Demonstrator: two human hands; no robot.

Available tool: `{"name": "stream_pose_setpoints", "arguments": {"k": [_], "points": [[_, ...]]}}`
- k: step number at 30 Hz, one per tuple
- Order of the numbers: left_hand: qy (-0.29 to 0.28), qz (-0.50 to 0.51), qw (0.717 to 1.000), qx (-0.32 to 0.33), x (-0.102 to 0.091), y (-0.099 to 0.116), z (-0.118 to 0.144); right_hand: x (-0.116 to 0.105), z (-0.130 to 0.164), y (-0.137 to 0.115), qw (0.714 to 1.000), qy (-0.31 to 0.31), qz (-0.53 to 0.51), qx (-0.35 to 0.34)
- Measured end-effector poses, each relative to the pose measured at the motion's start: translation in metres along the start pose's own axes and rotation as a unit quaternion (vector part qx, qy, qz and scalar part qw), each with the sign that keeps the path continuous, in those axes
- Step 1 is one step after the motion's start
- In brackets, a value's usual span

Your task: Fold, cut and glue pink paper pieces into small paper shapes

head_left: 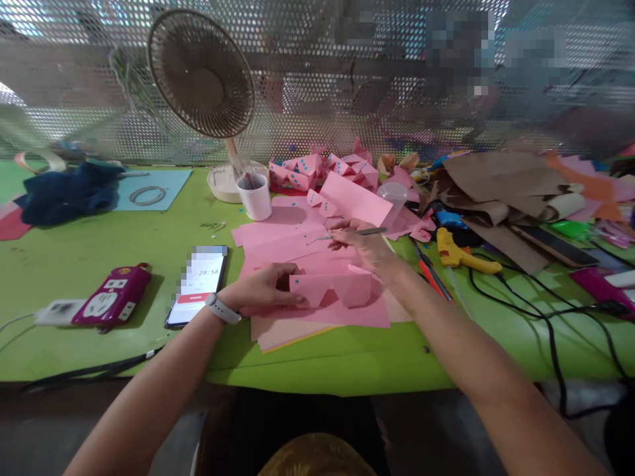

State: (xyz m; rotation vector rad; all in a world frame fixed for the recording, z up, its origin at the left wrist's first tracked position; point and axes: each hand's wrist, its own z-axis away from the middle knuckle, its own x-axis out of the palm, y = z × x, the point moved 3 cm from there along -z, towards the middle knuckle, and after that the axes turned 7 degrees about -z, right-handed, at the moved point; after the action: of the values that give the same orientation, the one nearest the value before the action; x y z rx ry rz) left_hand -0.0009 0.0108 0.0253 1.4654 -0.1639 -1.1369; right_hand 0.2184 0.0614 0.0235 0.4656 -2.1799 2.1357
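On the green table (99, 264), over a spread of loose pink paper sheets (278, 248), the left hand (260, 289) presses its fingers down on the left end of a folded pink paper piece (332, 289) with zigzag cut edges, pinning it flat near the table's front edge. The right hand (364, 246) reaches just beyond that piece, its grip pressed together around thin tweezers (347, 233) whose tips point left over the sheets; whether the tips carry anything is too small to tell. To do this well, I judge the left hand should keep the piece from sliding while the tweezers come in low and slow, squeezed only lightly so a small part does not spring away. Finished pink pieces with blue dots (317, 170) lie heaped behind, beside a white cup (255, 196) and the foot of a desk fan (202, 74). A phone (197, 287) lies just left of the left wrist, a yellow glue gun (461, 254) to the right, its cord trailing near the right forearm and worth avoiding.
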Motion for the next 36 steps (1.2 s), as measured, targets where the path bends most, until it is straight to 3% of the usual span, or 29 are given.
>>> {"name": "stream_pose_setpoints", "arguments": {"k": [3, 7, 11, 17, 36], "points": [[-0.010, 0.062, 0.998, -0.012, 0.000, -0.002, -0.001, -0.001, 0.009, -0.023, 0.999, 0.011, 0.008, -0.044], [0.004, 0.104, 0.994, -0.028, 0.000, -0.008, -0.003, 0.015, 0.029, -0.039, 0.999, -0.033, 0.018, -0.039], [0.011, 0.104, 0.994, -0.021, 0.000, -0.011, -0.004, 0.030, 0.048, -0.027, 0.996, -0.077, 0.036, 0.007], [0.001, 0.107, 0.994, -0.029, 0.000, -0.008, -0.004, 0.023, 0.059, -0.003, 0.996, -0.066, 0.040, 0.031], [0.004, 0.157, 0.987, -0.024, 0.004, -0.014, -0.007, 0.027, 0.070, 0.000, 0.992, -0.053, 0.110, 0.016]]}}
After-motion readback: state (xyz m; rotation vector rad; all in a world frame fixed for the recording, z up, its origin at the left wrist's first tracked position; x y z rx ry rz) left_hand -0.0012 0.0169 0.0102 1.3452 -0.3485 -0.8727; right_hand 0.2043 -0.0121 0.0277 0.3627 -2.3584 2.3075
